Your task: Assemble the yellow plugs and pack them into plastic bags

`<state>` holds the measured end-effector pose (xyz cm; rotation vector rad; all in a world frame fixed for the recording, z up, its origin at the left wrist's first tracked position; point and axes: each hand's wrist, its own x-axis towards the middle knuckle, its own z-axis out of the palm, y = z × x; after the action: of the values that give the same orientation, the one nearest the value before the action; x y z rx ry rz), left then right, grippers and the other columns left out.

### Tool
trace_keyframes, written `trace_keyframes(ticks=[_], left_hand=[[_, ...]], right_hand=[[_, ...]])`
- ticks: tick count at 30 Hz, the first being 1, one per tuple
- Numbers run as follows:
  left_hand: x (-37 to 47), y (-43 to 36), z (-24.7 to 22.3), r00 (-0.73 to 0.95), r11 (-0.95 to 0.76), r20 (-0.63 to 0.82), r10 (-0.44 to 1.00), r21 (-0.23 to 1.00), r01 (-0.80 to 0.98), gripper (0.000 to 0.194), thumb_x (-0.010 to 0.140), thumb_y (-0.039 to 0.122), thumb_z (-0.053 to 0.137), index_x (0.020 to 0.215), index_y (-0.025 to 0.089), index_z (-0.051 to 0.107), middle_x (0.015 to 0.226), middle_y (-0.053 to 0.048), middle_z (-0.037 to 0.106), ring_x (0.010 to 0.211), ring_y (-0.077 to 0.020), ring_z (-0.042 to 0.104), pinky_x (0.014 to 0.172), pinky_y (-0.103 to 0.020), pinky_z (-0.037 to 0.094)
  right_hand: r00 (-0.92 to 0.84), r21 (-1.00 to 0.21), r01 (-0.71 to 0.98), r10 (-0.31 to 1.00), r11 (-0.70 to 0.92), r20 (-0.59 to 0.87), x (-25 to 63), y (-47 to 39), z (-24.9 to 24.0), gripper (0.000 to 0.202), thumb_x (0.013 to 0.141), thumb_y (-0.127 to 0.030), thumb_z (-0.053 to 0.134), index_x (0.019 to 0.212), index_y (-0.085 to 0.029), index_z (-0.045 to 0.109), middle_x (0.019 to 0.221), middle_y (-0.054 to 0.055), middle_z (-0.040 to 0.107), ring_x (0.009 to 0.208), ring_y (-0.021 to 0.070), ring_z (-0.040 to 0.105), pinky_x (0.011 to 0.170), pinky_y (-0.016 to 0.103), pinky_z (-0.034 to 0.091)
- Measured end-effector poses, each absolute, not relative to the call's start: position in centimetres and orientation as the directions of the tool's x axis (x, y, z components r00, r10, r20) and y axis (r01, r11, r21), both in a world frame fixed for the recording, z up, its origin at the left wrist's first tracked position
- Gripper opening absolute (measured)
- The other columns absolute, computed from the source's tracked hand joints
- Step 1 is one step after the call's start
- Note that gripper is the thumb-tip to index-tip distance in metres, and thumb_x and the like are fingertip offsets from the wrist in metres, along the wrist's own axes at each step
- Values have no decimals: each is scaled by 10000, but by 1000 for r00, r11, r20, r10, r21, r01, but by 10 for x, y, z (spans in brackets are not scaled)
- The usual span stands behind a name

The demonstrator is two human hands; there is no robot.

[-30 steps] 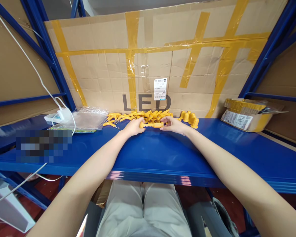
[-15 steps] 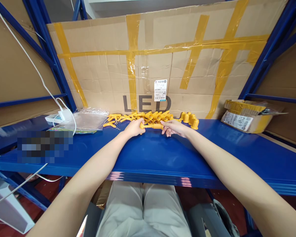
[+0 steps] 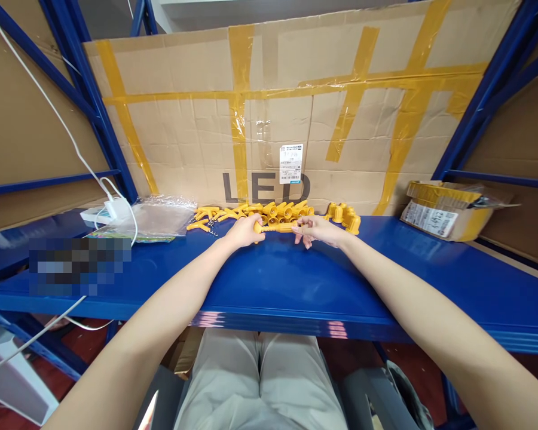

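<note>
Between my two hands lies a yellow corkscrew-like piece point(image 3: 278, 227), level just above the blue shelf. Its crosswise handle end is gripped by the closed fingers of my left hand point(image 3: 246, 231). At the opposite end, my right hand point(image 3: 316, 230) pinches the piece between thumb and fingertips, the other fingers loosely curled. Right behind are stacked yellow hollow sleeves point(image 3: 291, 210). To the left lie several yellow handles point(image 3: 200, 225), some with metal spirals. Yellow cup-like parts point(image 3: 352, 221) stand beyond my right hand. My fingers partly hide both ends of the held piece.
A tall cardboard sheet point(image 3: 183, 143) marked LED closes off the back of the blue shelf point(image 3: 278, 280). Clear plastic bags point(image 3: 165, 218) and a white power strip with a plug point(image 3: 116, 209) lie left. A small taped carton point(image 3: 448, 218) stands right.
My right fingers have shifted slightly at the right end of the corkscrew piece. The left hand keeps its hold, and the surrounding parts stay put.
</note>
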<state>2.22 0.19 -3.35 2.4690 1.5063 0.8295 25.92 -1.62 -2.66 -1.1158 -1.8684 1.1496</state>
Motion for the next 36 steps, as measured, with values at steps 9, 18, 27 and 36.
trace_keyframes(ticks=[9,18,27,36], left_hand=[[24,1,-33,350,-481,370,860,363,798,246,636,270,618,849,230,501,617,34,573,606,-187,556,612,-279,403],[24,4,-33,364,-503,393,844,346,792,252,669,328,640,856,234,500,616,45,573,632,-185,569,638,-284,414],[23,0,-32,393,-525,369,842,394,754,279,698,397,649,844,234,476,513,71,557,588,-183,570,674,-288,421],[19,3,-31,409,-544,381,830,388,743,271,711,403,638,837,225,478,555,64,552,595,-174,565,646,-281,411]], right_hand=[[-370,-952,277,929,130,20,256,-9,-35,478,819,-557,589,602,-131,569,497,78,635,296,74,449,292,195,305],[-252,-952,306,963,-18,-99,248,-8,-33,561,868,-636,425,597,-159,541,351,37,514,237,58,323,242,172,204],[-268,-951,298,950,-78,-162,248,-9,-32,633,817,-733,403,595,-157,540,365,40,501,233,48,298,244,185,168],[-334,-945,310,943,106,-4,256,-9,-32,518,746,-651,609,954,-177,581,778,65,661,435,89,519,330,201,379]])
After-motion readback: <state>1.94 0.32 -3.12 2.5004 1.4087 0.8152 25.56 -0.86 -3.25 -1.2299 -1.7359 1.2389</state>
